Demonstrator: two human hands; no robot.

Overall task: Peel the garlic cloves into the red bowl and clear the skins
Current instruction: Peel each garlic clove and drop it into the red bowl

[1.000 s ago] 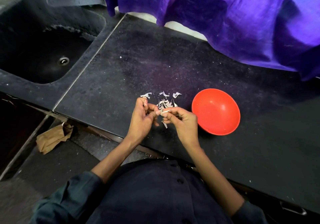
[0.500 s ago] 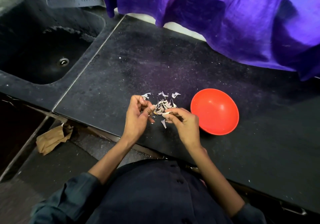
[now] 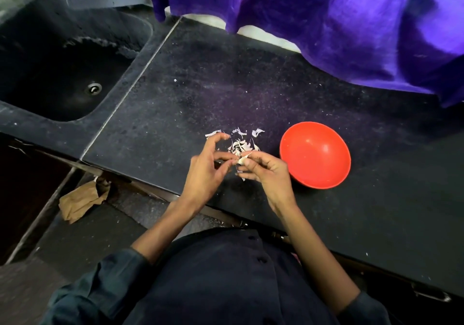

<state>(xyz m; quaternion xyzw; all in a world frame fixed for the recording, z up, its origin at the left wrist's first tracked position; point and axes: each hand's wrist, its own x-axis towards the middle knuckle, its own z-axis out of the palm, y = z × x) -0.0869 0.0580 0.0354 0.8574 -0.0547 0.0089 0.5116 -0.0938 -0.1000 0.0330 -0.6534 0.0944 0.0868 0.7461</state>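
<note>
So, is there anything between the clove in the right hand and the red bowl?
Nothing visible. The right hand pinches the clove just left of the bowl, with only bare counter between them. The skins lie behind the hands, off that path.

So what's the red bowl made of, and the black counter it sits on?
The red bowl looks like plastic: one even bright colour, smooth, with a soft dull sheen and a thin rim. The black counter looks like stone, perhaps polished granite: dark with fine pale speckles and a straight seam beside the sink. Neither can be told for sure from the look alone.
</note>
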